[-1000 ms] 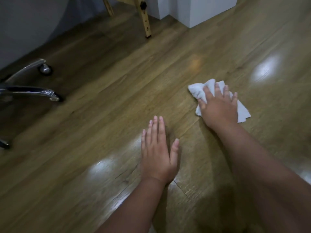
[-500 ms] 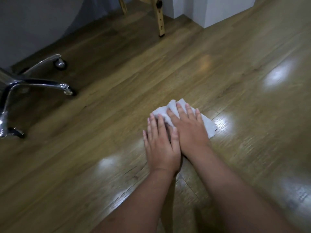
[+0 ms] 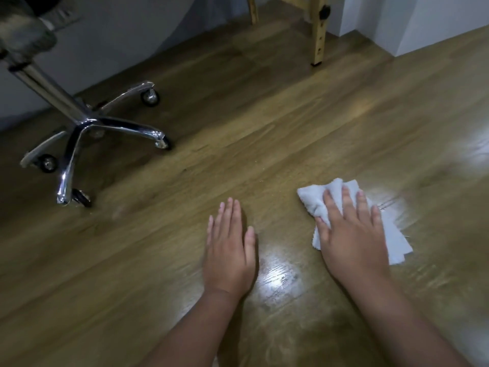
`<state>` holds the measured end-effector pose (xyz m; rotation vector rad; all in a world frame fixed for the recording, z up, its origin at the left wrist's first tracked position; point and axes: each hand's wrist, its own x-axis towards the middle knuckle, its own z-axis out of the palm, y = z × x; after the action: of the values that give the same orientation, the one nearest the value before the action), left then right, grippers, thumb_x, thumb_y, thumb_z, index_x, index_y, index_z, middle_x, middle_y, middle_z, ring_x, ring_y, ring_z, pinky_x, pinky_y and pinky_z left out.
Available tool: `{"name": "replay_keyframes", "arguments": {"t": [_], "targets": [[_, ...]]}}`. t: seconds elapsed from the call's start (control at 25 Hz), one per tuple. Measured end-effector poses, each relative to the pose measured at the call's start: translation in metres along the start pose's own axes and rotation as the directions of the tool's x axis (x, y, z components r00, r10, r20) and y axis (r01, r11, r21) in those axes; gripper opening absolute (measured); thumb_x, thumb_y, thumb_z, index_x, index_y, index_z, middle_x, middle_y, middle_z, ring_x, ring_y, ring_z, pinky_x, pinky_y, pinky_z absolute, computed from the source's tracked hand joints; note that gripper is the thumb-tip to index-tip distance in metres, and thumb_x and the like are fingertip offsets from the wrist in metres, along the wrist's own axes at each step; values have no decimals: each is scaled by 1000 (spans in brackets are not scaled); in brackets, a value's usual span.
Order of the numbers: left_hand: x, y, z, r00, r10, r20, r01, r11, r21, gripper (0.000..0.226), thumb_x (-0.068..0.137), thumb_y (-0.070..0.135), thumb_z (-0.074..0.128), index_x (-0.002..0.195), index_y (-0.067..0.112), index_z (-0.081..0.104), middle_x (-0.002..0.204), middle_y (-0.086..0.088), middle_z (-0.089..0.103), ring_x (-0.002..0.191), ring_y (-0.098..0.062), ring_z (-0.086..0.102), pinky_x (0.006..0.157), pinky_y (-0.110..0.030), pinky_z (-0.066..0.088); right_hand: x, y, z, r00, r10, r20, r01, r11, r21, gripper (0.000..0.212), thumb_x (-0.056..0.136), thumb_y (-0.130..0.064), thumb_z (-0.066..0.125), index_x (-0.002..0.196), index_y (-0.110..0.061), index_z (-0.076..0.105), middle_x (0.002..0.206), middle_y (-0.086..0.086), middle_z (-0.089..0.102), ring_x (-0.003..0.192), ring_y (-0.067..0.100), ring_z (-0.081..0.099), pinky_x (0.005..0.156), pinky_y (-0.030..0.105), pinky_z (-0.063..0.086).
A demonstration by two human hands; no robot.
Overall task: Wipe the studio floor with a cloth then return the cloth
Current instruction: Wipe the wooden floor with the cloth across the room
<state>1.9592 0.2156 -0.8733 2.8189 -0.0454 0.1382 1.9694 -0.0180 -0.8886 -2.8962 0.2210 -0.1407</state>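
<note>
While the left hand (image 3: 229, 250) lies flat, fingers straight, on the wooden floor (image 3: 277, 133), the right hand (image 3: 353, 234) presses the white cloth (image 3: 315, 198) down with spread fingers.

The wood floor (image 3: 264, 144) is open across the middle of the picture and all the way to the right edge, so a hand can slide there. In the upper left stands a shiny chair base (image 3: 87, 128) with wheels, and its legs spread out low over the floor. At the top middle a wooden leg (image 3: 317, 35) stands in the way. A white wall (image 3: 423, 19) blocks the top right
</note>
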Motion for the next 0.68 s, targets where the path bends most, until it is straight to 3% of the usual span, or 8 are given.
{"name": "replay_keyframes", "arguments": {"t": [0.12,0.28,0.48,0.68], "targets": [[4,2,1,1000,-11,15,12,1000,-28,67,106,45,13,167,17,9,174,5,3,159,-6,-5,131,-39,0,0,-64,12,994,-98,47,97,995,30,63,103,-45,28,160,-22,41,168,13,33,157,37,23,127,55,18],[4,0,1,998,-36,50,41,993,-111,67,105,45,4,167,19,1,174,7,-10,157,-2,-16,129,-36,-5,-17,-118,26,945,-311,97,306,950,60,60,106,-43,17,162,-29,36,170,7,29,158,32,22,128,52,20],[2,2,0,995,-29,97,35,997,-67,66,103,47,-2,162,21,-18,171,4,-26,153,-4,-29,128,-34,-13,-15,-108,25,950,-284,131,278,959,57,60,107,-46,15,164,-34,25,174,2,19,161,27,11,130,48,10],[-3,2,-1,990,-47,135,52,998,-32,67,104,48,-2,163,20,-17,171,3,-26,154,-5,-28,128,-36,-11,-24,-111,20,958,-256,132,250,966,61,59,109,-48,15,165,-32,26,174,3,18,161,27,10,130,50,12]]}}
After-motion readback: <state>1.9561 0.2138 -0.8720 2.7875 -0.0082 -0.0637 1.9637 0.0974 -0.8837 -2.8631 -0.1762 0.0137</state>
